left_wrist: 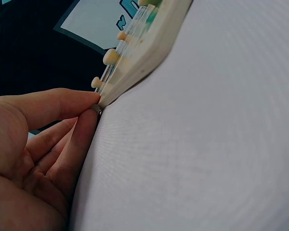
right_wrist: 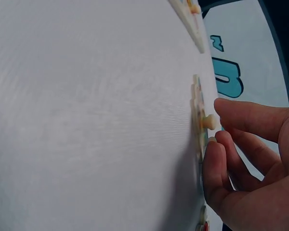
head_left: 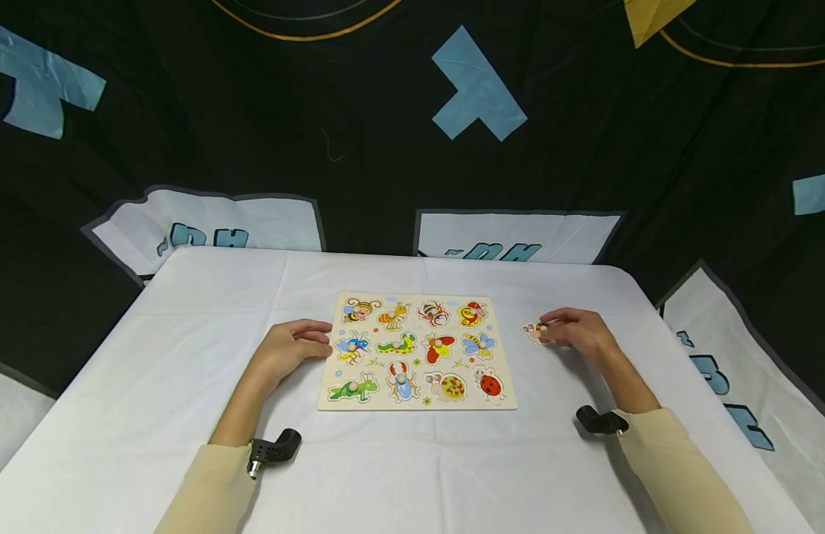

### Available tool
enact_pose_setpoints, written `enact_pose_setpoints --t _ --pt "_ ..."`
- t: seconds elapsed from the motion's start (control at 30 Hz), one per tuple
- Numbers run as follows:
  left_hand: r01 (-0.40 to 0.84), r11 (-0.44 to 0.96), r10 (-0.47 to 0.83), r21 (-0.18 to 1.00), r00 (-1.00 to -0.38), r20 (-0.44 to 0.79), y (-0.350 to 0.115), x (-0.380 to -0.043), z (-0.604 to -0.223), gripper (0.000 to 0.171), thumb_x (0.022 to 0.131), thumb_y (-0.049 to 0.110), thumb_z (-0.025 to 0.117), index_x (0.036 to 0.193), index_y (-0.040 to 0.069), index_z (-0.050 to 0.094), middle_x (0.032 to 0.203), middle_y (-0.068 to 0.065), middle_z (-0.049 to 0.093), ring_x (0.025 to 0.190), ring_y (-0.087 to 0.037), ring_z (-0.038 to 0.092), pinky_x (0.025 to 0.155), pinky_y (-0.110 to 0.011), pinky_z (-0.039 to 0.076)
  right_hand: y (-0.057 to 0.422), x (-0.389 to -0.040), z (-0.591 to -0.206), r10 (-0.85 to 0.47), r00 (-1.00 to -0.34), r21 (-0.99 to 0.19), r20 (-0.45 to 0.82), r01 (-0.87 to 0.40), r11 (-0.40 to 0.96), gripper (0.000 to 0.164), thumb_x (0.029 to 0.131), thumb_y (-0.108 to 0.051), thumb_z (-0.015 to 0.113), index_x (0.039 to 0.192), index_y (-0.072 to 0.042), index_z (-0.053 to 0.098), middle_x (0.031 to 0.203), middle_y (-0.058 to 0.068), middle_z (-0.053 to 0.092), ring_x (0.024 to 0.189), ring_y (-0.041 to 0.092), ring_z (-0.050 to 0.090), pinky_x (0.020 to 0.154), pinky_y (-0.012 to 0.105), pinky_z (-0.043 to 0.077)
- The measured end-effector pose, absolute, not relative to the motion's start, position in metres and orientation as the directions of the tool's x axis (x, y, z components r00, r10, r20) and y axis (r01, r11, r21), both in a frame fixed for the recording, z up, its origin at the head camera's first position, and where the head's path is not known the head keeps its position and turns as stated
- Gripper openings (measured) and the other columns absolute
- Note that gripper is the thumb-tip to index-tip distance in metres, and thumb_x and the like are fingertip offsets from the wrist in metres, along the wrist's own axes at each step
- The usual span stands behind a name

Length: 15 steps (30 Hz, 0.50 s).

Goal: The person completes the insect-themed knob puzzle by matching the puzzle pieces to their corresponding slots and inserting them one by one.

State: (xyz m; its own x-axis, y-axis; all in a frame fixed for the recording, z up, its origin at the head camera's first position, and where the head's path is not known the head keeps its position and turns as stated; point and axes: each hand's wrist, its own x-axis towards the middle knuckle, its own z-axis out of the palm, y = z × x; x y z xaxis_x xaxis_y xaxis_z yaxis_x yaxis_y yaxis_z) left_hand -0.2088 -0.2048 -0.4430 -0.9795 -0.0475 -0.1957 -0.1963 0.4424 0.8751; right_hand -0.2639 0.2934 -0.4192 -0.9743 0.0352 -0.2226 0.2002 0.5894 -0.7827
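Observation:
A wooden peg puzzle board [head_left: 375, 404] with insect pictures lies flat on the white cloth. My left hand [head_left: 284, 352] touches the board's left edge with its fingertips, fingers loosely bent. To the right of the board lies a loose puzzle piece [head_left: 531, 331], partly covered by my right hand [head_left: 578, 331]. In the right wrist view, thumb and forefinger stand on either side of the piece's small wooden knob [right_wrist: 210, 121], with gaps around it. Seen from the left wrist, several knobs [left_wrist: 111, 57] rise from the board.
The white-covered table [head_left: 359, 475] reaches back to a black cloth [head_left: 359, 111] with blue and white patches. A black wrist camera [head_left: 274, 447] sits at the left cuff, another camera [head_left: 601, 420] at the right. A coloured piece [right_wrist: 203, 225] shows low in the right wrist view.

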Motion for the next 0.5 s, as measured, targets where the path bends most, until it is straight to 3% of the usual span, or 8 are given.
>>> enact_pose_setpoints --t 0.13,0.37,0.5 --pt "-0.199 0.449 -0.051 0.871 -0.979 -0.198 -0.2057 -0.2083 -0.4439 0.05 0.085 0.016 0.08 0.132 0.01 0.066 0.107 -0.004 0.074 0.092 -0.01 0.066 0.083 -0.023 0.047 0.2928 -0.2647 -0.4228 0.033 -0.973 -0.768 -0.228 0.2 0.608 0.044 0.087 -0.018 0.077 0.126 -0.002 0.068 0.106 0.006 0.064 0.092 0.017 0.057 0.079 0.029 0.046" --pt "-0.208 0.451 -0.059 0.868 -0.977 -0.204 -0.2058 -0.2088 -0.4448 0.049 0.085 0.018 0.079 0.132 0.012 0.066 0.107 -0.004 0.073 0.095 -0.014 0.066 0.083 -0.025 0.047 0.2937 -0.2647 -0.4241 0.028 -0.966 -0.755 -0.258 0.219 0.618 0.044 0.089 -0.021 0.075 0.128 -0.004 0.068 0.124 0.015 0.064 0.103 0.022 0.056 0.083 0.03 0.044" --pt "-0.207 0.446 -0.055 0.871 -0.977 -0.204 -0.2055 -0.2081 -0.4444 0.049 0.085 0.018 0.08 0.132 0.012 0.066 0.107 -0.004 0.073 0.094 -0.014 0.066 0.083 -0.024 0.048 0.295 -0.2662 -0.4268 0.023 -0.967 -0.752 -0.252 0.211 0.624 0.042 0.09 -0.022 0.075 0.127 -0.003 0.069 0.13 0.017 0.063 0.101 0.021 0.056 0.081 0.028 0.046"
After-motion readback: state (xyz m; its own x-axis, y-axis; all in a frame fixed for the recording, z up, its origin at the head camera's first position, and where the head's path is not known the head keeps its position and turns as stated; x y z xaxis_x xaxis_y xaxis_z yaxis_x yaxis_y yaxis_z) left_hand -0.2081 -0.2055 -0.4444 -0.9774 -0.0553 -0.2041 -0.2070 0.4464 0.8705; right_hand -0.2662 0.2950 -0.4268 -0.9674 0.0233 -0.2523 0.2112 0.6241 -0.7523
